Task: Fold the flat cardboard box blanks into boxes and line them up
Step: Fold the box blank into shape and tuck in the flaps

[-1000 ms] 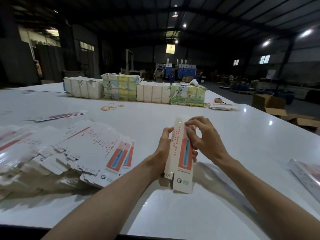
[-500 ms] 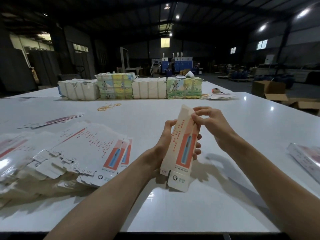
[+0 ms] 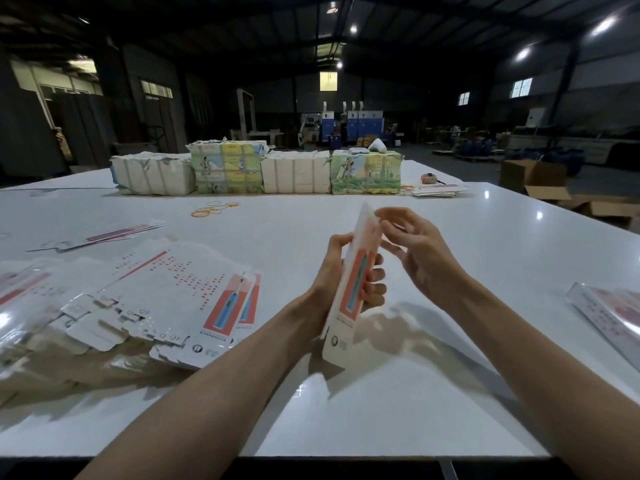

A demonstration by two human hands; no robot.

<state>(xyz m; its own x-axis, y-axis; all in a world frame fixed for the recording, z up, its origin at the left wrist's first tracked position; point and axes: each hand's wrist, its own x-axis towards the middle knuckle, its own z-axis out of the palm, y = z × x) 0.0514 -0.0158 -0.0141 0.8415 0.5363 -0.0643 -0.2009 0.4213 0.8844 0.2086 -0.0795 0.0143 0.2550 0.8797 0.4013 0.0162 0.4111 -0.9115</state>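
A long white box blank (image 3: 349, 299) with a red panel and a toothbrush picture stands tilted above the white table (image 3: 450, 341). My left hand (image 3: 341, 271) grips it round the middle, fingers wrapped from behind. My right hand (image 3: 412, 244) is at the blank's blurred top end, fingertips curled at its upper flap. A fanned pile of flat blanks (image 3: 166, 299) of the same print lies to the left on the table.
Wrapped bundles (image 3: 256, 171) stand in a row at the table's far side, with yellow rubber bands (image 3: 214, 209) in front of them. Loose blanks (image 3: 100, 235) lie far left, another stack (image 3: 609, 313) at the right edge. Open brown cartons (image 3: 533, 178) sit beyond the table.
The blank has turned more edge-on and tilted, its top end lifted. My right hand has slid up to the top flap; my left hand keeps its grip.
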